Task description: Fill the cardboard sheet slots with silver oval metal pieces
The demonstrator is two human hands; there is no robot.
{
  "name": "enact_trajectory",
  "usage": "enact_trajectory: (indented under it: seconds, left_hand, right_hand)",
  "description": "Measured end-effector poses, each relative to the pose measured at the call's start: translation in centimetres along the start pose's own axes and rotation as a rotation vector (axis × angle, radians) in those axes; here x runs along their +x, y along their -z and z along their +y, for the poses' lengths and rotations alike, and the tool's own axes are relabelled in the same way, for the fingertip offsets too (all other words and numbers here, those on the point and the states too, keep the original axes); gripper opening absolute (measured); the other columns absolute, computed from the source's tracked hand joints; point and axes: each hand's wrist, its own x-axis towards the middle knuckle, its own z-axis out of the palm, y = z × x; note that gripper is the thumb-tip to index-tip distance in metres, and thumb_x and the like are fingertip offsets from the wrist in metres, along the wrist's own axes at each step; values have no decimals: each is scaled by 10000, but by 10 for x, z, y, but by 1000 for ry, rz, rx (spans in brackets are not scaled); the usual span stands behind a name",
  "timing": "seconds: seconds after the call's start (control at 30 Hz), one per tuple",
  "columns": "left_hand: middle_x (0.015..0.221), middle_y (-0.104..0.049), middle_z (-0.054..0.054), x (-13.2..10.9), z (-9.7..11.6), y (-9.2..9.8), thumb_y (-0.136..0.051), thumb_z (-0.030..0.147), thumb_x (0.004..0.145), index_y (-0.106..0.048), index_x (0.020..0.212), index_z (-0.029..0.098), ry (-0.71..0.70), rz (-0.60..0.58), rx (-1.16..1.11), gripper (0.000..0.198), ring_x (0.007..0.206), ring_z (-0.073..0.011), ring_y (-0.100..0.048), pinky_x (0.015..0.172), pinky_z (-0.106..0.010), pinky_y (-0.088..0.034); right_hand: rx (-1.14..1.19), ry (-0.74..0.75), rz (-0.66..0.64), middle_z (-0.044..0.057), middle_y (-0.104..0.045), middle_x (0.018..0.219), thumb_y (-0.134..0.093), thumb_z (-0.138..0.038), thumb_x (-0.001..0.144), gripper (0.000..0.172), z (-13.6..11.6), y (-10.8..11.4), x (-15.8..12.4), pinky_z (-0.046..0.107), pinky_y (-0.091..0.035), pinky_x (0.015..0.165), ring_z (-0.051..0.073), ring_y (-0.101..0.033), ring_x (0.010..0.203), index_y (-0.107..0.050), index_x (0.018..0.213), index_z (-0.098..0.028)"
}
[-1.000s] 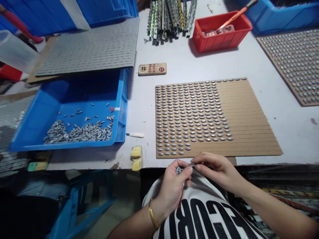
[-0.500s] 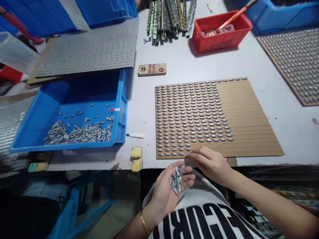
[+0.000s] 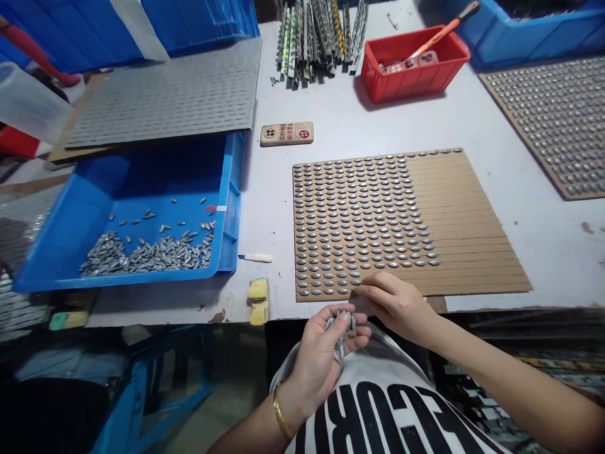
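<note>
My left hand (image 3: 321, 347) is cupped below the table edge around several small silvery spindle-shaped pieces (image 3: 339, 348), its thumb lying over them. My right hand (image 3: 397, 306) rests at the front edge of a ribbed brown board (image 3: 472, 227), fingertips pinched together at the end of its nearest row. Whatever lies between those fingertips is hidden. Rows of the same silvery pieces (image 3: 350, 214) cover the board's left part, and a single line of them runs further right along its far edge.
Loose silvery pieces lie in a blue bin (image 3: 227, 249) at left, with a grey panel (image 3: 179, 94) over its back. Around the table are a yellow block (image 3: 258, 301), a small blade (image 3: 258, 258), a printed wooden tag (image 3: 287, 133), a red box (image 3: 411, 79) and a second filled board (image 3: 558, 126).
My left thumb has moved inward over the pieces in the palm. My right hand stays at nearly the same spot on the front row. The whole view has shifted slightly.
</note>
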Motion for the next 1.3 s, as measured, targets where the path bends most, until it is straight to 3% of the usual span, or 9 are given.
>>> enact_trajectory:
  seconds: [0.13, 0.37, 0.5, 0.6, 0.67, 0.77, 0.9, 1.03, 1.3]
  left_hand:
    - [845, -675, -94, 3, -1, -7, -688, 277, 788, -595, 1009, 107, -28, 3, -8, 294, 716, -138, -644, 708, -263, -513]
    - [779, -640, -24, 11, -4, -26, -707, 272, 769, -524, 861, 167, -101, 5, 35, 230, 722, -131, -611, 703, -287, -518]
    - [789, -629, -22, 15, -5, -36, -689, 273, 788, -525, 846, 164, -82, -14, 50, 205, 724, -118, -595, 693, -263, -496]
    - [788, -622, -36, 17, -7, -39, -661, 306, 811, -553, 828, 146, -47, -38, 78, 194, 693, -106, -581, 648, -232, -468]
    - [729, -602, -27, 18, -7, -38, -664, 317, 807, -577, 832, 132, -17, -27, 125, 206, 624, -86, -548, 591, -211, -435]
    - [635, -541, 10, 19, -8, -33, -680, 324, 792, -592, 842, 133, 26, -21, 160, 216, 528, -56, -462, 494, -186, -342]
    - [597, -486, 27, 20, -7, -25, -695, 342, 775, -602, 851, 126, 82, -66, 144, 247, 521, -50, -405, 456, -180, -252]
    - [627, -509, 12, 20, -6, -18, -709, 342, 758, -621, 870, 118, 97, -84, 168, 266, 541, -62, -422, 465, -193, -278]
    - [688, -566, -19, 21, -3, -7, -700, 311, 759, -641, 922, 117, 110, -105, 163, 260, 581, -80, -471, 485, -204, -321]
  right_hand:
    - [281, -110, -14, 87, -636, 992, -474, -185, 917, 244, -12, 15, -4, 302, -530, 748, 179, -615, 886, -598, 1126, -212]
    - [548, -340, -75, 54, -646, 869, -555, -251, 897, 126, -24, 26, -6, 259, -508, 645, 158, -612, 780, -650, 967, -208]
    - [685, -432, 46, 45, -650, 870, -575, -236, 885, 71, -23, 21, -16, 277, -525, 725, 164, -625, 828, -627, 851, -203]
    - [816, -499, 195, 74, -664, 1028, -575, -253, 891, 76, -19, 16, -27, 308, -547, 795, 192, -638, 951, -605, 946, -210]
    - [863, -562, 267, 75, -673, 1010, -574, -272, 894, 108, -14, 15, -31, 291, -565, 743, 179, -660, 875, -587, 980, -209]
    - [736, -561, 290, 50, -670, 916, -585, -273, 887, 115, -2, 16, -29, 257, -557, 691, 153, -654, 776, -604, 983, -212]
    - [381, -343, 197, 66, -648, 974, -515, -206, 916, 191, 14, 13, -18, 288, -533, 773, 172, -633, 893, -629, 1068, -229]
    - [177, -205, 144, 72, -649, 928, -469, -165, 931, 200, 17, 6, -7, 284, -526, 734, 160, -620, 836, -609, 1065, -212]
    - [-1, -191, 80, 66, -624, 881, -442, -151, 937, 199, 19, 2, 4, 256, -493, 685, 145, -581, 789, -628, 990, -199]
